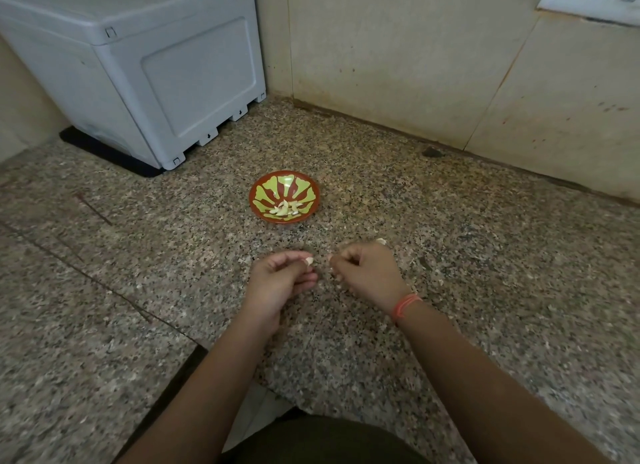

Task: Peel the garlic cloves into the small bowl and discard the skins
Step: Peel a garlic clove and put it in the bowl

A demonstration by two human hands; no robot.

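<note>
The left hand (pixel 277 283) pinched a garlic clove (pixel 309 261) between thumb and fingertips, turned toward the other hand, likely so the skin could be pulled away from it. The right hand (pixel 367 273), just beside it with a narrow gap between, had its fingers curled tight around a pale scrap (pixel 330 258). That was probably torn skin, though it was too small to be sure. Both hands hovered low over the bench (pixel 450 238), which would have kept any loose skin from scattering. The small bowl (pixel 258 190) sat straight ahead of the hands, near but apart, already holding peeled cloves (pixel 285 210). It was placed within easy reach for dropping the next one. Another white piece (pixel 381 241) showed just beyond the right hand's knuckles.
</note>
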